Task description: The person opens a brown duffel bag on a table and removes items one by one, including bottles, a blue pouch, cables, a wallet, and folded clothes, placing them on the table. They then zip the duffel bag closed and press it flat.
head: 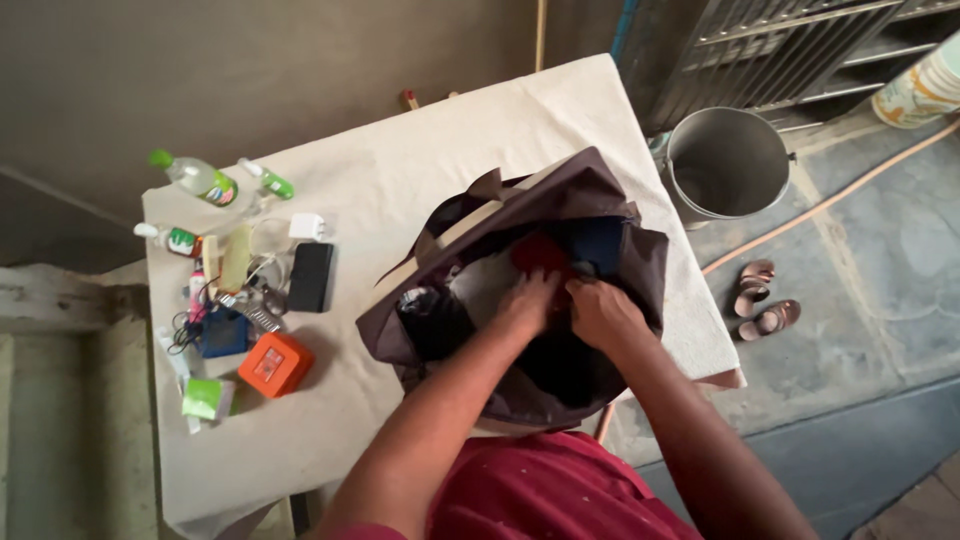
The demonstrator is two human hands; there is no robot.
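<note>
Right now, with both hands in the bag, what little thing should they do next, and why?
Probably press the red thing down deeper, then pull the hands out. Both the left hand and the right hand are inside the open dark bag and touching it, and it sits high near the top. More small things, like the orange box, wait on the table.

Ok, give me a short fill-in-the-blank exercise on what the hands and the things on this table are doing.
1. Both hands, left hand and right hand, reach inside the dark ____.
2. The small box near the table's left side is coloured ____.
3. On the floor right of the table stands an empty metal ____.
4. A pair of ____ lies on the floor below that container.

Missing words: bag; orange; bucket; sandals
</note>
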